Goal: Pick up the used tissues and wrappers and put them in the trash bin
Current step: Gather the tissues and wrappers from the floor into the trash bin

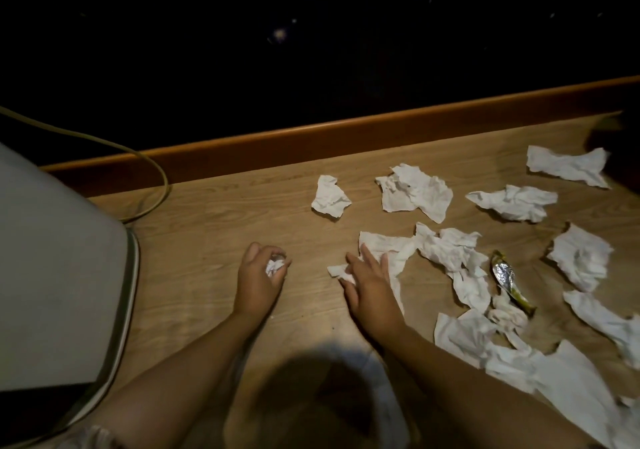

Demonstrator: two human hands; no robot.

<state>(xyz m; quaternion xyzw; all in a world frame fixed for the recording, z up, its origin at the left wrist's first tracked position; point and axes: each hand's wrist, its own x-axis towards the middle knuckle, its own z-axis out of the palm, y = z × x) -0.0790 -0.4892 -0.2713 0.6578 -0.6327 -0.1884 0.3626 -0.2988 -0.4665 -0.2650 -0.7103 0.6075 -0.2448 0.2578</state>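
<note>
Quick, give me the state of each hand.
Left hand: closed on a crumpled wad.
Right hand: open, flat on a tissue.

A crumpled foil wrapper point(275, 265) is held in the closed left hand point(260, 277). The right hand point(370, 280) is laid flat on a white tissue point(388, 251). Further tissues are scattered at three o'clock; a grey bin point(59, 268) is seen at nine o'clock.
</note>
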